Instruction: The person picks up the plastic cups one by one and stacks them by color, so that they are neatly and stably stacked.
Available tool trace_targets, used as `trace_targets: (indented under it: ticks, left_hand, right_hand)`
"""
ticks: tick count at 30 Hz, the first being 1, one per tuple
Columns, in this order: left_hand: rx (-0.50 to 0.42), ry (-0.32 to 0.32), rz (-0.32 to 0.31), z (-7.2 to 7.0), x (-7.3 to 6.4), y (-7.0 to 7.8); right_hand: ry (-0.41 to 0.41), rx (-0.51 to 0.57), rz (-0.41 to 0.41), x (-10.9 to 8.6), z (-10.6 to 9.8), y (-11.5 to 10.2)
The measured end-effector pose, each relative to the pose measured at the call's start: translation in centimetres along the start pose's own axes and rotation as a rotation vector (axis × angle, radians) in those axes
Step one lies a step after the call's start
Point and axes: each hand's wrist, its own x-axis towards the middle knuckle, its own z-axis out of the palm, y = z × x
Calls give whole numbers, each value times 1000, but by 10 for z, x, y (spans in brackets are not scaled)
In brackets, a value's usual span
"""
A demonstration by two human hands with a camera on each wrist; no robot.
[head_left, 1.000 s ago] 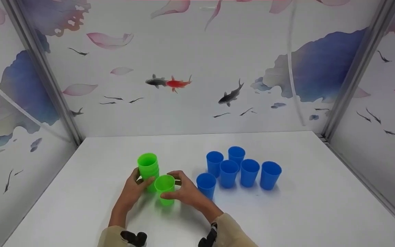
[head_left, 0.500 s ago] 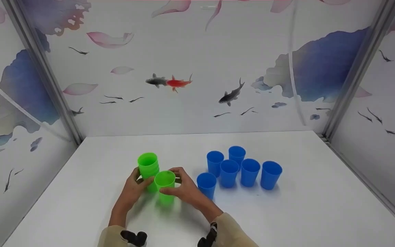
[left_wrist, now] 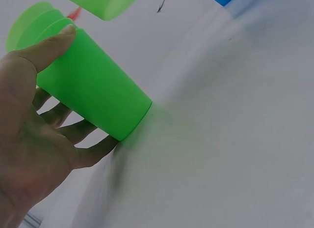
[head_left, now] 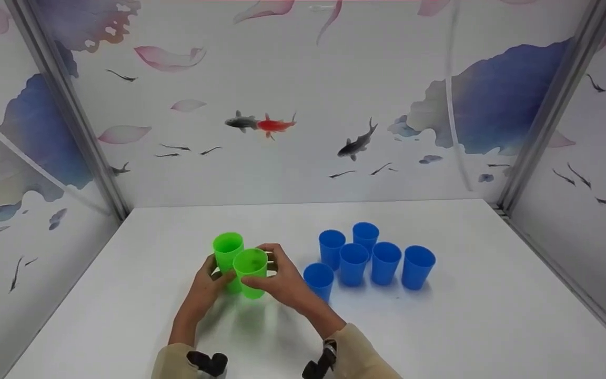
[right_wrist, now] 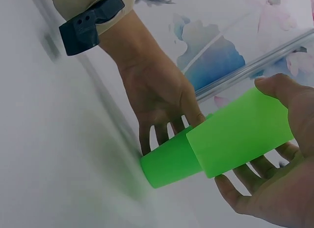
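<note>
Green cups are filling both hands: the left hand (head_left: 206, 286) is gripping a nested stack (head_left: 228, 252), fingers and thumb curling round it, while the right hand (head_left: 284, 279) is holding a single cup (head_left: 251, 266) above the white table (head_left: 440, 331), just right of the stack. That cup is partly hiding the stack, whose number is hard to count. Farther right of the stack, six blue cups (head_left: 353, 266) are standing upright, the right forearm (head_left: 320, 315) partly covering the nearest.

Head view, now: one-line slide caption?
Left hand grips a stack of green cups while right hand holds another green cup above the white table; six blue cups stand at right.
</note>
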Motion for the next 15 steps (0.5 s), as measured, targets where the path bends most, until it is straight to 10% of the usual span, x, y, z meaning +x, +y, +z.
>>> trace_targets:
  ticks: [15]
  left_hand:
    - [-28, -5, -8, 0, 5, -4]
  right_hand:
    - [-22, -31, -128, 8, -3, -38]
